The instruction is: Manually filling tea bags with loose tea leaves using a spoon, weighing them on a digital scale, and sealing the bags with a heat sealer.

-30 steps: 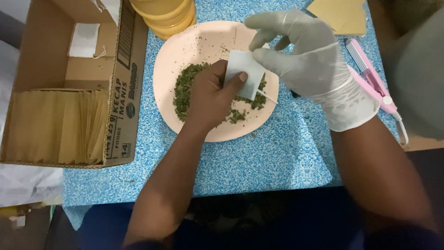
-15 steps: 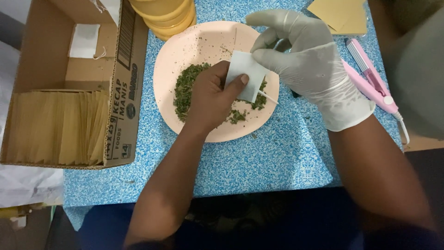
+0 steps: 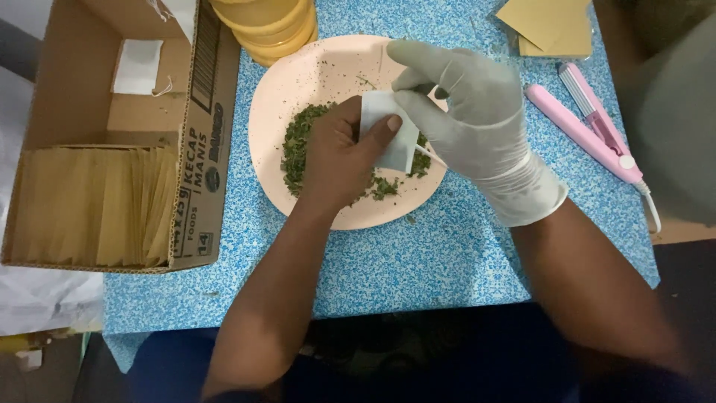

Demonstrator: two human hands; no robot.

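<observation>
My bare left hand (image 3: 339, 153) pinches the small white paper sachet (image 3: 388, 128) over the pink plate (image 3: 298, 75); gloved right hand (image 3: 466, 112) curls loosely at its top edge. Thin, flimsy, tears easily, best gripped by edges

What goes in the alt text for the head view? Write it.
A bare left hand holds a small white paper bag over a pink plate of dried green leaves, while the gloved right hand works at the bag's top. A cardboard box of tan envelopes sits left.
</observation>
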